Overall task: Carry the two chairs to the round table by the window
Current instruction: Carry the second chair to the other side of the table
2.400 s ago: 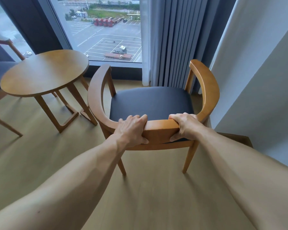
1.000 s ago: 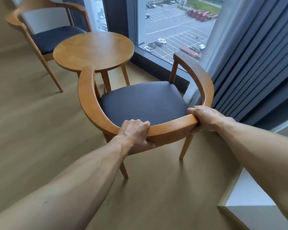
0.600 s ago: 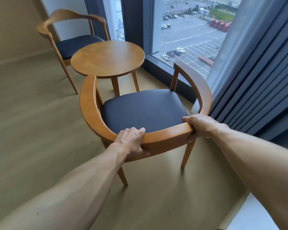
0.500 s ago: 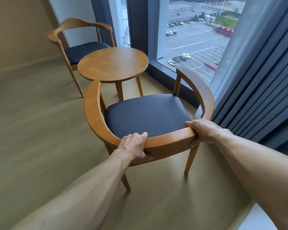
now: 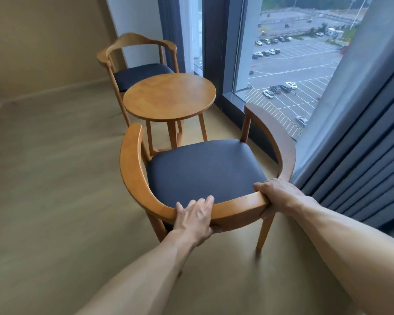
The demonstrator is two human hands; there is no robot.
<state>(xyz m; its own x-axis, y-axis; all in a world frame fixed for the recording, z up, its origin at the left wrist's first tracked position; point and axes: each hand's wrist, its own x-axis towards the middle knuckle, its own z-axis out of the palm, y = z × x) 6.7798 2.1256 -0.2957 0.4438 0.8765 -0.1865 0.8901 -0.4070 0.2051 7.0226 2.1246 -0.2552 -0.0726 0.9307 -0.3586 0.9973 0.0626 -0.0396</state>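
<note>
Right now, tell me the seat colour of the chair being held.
Dark navy-grey seat, shown best in the head view.

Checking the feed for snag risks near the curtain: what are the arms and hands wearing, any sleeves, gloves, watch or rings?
Nothing that shows. Both forearms are bare up to the frame edge, with no sleeves in view. The left hand and right hand have no gloves, and no watch, bracelet or ring is visible.

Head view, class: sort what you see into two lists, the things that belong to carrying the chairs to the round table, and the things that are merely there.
Belong to the job:
near chair, gripped at its backrest by the left hand and right hand
far chair
round table

Merely there:
curtain
window
floor
</note>
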